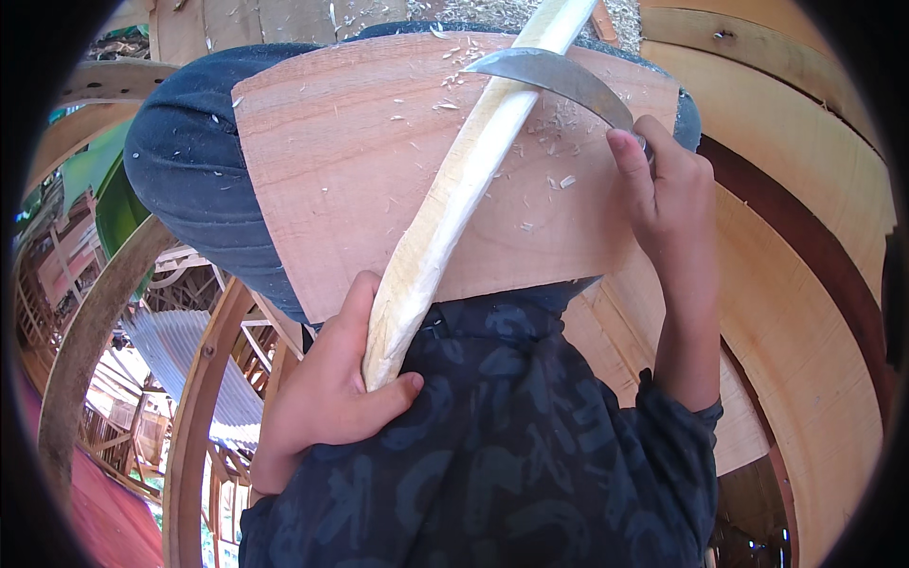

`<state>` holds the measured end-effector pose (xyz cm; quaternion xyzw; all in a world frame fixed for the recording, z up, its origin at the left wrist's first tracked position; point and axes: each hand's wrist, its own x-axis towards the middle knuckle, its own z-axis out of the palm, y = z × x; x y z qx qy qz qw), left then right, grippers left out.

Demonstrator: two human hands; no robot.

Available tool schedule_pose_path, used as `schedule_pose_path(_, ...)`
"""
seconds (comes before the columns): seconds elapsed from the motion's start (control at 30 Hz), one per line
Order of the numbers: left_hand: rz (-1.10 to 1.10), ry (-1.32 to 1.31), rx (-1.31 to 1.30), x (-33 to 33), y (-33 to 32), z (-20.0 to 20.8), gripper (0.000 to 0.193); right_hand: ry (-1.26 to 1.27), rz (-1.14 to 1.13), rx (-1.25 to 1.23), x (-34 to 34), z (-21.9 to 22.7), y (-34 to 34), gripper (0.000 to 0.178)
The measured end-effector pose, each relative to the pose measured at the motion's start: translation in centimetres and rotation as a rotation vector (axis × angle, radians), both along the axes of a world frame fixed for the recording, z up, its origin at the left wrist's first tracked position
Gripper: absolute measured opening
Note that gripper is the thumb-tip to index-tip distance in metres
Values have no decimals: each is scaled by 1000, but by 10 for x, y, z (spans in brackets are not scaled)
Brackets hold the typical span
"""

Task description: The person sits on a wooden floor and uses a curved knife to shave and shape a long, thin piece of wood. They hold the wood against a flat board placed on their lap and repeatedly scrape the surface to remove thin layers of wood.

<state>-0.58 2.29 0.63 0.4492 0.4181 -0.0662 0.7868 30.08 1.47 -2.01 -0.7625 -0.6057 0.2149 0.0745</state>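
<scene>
A long pale wooden stick (453, 213), stripped of bark and faceted, slants from my belly up past the far edge of a board. My left hand (331, 379) is closed round its near end, thumb across the tip. In my right hand (668, 185) is a curved knife (568, 78), sickle-like with a grey blade; its handle is mostly hidden by the fingers. The blade lies across the stick's upper part, its point reaching past the left side. Under both, a flat reddish wooden board (331, 161) rests on my lap.
Small wood shavings (559, 142) are scattered over the board, and more lie in a heap (488, 11) beyond my knees. Wooden planks (786, 312) run along the right. At the left stand a wooden railing (204, 407) and a corrugated metal sheet (194, 355).
</scene>
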Motion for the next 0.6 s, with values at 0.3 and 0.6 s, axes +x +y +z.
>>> schedule_pose_path(0.3, 6, 12, -1, -2, -4, 2, 59, -116, -300, 62, 40, -9, 12, 49)
schedule_pose_path(0.6, 46, -36, -56, -6, -8, -8, 65, 24, -25, 16, -11, -3, -8, 50)
